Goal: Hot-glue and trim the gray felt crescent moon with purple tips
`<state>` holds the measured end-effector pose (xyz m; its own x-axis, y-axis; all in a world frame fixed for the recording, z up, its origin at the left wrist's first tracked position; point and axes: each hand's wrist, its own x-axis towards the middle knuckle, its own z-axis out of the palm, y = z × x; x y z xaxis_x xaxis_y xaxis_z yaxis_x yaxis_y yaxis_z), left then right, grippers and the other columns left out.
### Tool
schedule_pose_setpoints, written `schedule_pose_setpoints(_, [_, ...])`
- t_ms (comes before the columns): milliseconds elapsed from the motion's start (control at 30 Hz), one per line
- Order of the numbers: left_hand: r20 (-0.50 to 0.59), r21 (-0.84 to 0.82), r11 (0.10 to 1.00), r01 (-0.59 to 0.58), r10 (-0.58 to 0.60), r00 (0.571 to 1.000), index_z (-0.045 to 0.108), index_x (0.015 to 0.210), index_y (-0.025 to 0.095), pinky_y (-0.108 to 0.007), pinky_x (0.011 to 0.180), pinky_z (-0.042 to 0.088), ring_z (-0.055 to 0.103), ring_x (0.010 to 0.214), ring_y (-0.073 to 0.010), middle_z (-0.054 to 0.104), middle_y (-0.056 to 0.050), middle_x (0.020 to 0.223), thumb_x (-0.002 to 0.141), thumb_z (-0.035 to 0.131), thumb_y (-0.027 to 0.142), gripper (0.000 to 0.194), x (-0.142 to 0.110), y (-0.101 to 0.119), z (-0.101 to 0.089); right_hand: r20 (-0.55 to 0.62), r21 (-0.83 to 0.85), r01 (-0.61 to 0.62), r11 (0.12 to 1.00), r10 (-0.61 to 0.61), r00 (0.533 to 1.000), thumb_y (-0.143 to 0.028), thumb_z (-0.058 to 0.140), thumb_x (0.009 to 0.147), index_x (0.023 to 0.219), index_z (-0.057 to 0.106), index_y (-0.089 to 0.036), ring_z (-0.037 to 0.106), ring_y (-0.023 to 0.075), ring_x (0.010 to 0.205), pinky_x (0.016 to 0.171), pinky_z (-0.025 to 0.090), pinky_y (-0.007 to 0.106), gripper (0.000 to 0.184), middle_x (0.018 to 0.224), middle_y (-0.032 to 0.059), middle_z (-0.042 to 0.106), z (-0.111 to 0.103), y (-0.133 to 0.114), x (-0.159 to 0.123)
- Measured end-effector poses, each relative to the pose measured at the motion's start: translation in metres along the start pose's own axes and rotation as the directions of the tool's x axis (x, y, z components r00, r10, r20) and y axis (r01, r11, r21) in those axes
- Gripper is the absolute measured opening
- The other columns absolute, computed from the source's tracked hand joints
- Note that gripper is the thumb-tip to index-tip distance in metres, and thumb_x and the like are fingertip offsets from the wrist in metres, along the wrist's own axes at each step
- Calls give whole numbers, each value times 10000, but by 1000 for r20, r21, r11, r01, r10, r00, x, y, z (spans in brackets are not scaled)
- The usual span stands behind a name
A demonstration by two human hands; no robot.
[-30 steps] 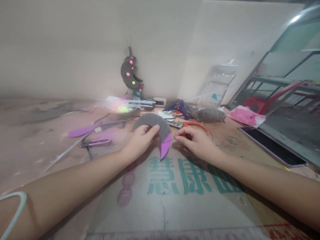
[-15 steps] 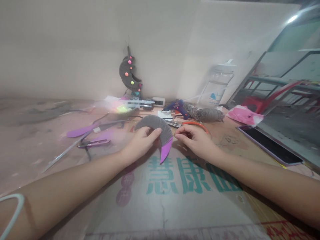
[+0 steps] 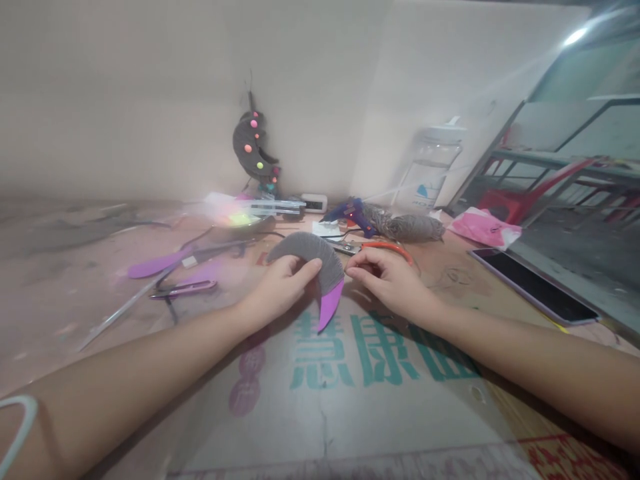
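From the lower left and lower right, the forearms (image 3: 155, 370) converge mid-frame: left hand (image 3: 276, 285) gripping, thumb uppermost; right hand (image 3: 393, 283) curled, thumb and forefinger pinched together.

Glue gun (image 3: 354, 215) and yarn (image 3: 415, 228) show a craft workspace

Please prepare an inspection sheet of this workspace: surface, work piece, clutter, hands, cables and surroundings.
Surface: printed sheet on a table.
Work piece: crescent, grey-wrapped, with the near tip bare purple.
Clutter: scissors, glue gun, yarn, phone.
Hands: left hand grips the crescent; right hand is beside it, thumb and forefinger together; any thread there is too fine to tell.
Cables: dark cord behind the crescent; ends unclear.
Surroundings: wall, dotted crescent, bottle, red chair.
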<state>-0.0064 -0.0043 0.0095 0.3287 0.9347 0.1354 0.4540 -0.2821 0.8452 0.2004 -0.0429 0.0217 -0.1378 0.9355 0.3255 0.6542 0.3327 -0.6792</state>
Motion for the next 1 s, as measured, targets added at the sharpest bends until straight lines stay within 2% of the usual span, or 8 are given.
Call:
schedule_pose_setpoints(133, [20,-96,995,-6,8,1000,609,631,172,-275,634,438,577,642,-170,646,-35,647,839,538,553,440,2,-2,1,19,-17,40,999,-40,999,-282,594,868,870,715,-173,477,130,637,600,378,261,163,695,-9,524,-1,4,1])
schedule_pose_setpoints(300, [108,-198,980,-35,57,992,595,602,178,-261,594,445,572,597,-155,638,-25,614,832,554,534,426,4,-4,4,88,104,32,994,-42,995,-349,575,871,867,716,-165,538,148,723,658,412,276,232,782,25,599,0,5,2])
schedule_pose_setpoints(400, [151,-166,985,-36,61,987,592,587,177,-257,557,437,556,564,-148,616,-22,578,834,553,558,455,3,-3,4,132,167,-52,985,30,991,-380,608,839,770,671,-167,502,120,610,572,390,255,233,676,-7,559,1,2,1])
schedule_pose_setpoints(533, [117,-155,982,-109,128,985,565,597,184,-266,609,467,582,633,-160,613,-28,608,867,525,557,462,1,-2,3,213,283,-239,929,182,960,-445,609,828,741,597,-179,368,83,422,422,267,229,280,490,-69,430,3,-2,-1])
schedule_pose_setpoints(633, [72,-185,967,-176,192,979,520,696,188,-253,654,468,572,682,-137,595,-2,713,838,607,495,349,-3,-2,3,206,367,-308,878,246,947,-494,627,805,751,572,-187,349,79,386,387,236,219,316,458,-78,423,3,-3,-3])
schedule_pose_setpoints(733, [144,-230,954,-192,228,963,480,890,214,-222,592,438,529,658,-111,531,40,754,769,709,394,315,-8,0,5,203,441,-327,836,262,943,-536,646,785,754,556,-193,340,75,376,378,232,211,356,450,-85,415,4,-1,-3])
schedule_pose_setpoints(800, [249,-241,954,-180,240,938,485,994,222,-220,556,427,505,622,-106,503,48,735,808,659,357,288,-12,3,7,204,464,-324,825,256,945,-552,660,777,748,551,-191,337,71,385,390,232,208,378,450,-88,403,4,1,-3])
schedule_pose_setpoints(1000, [260,-179,957,-229,271,927,560,1044,211,-230,575,428,503,646,-105,561,10,829,845,577,306,221,-16,10,6,248,524,-334,784,235,940,-567,677,772,738,541,-188,318,67,401,406,197,213,404,465,-88,383,4,5,-4])
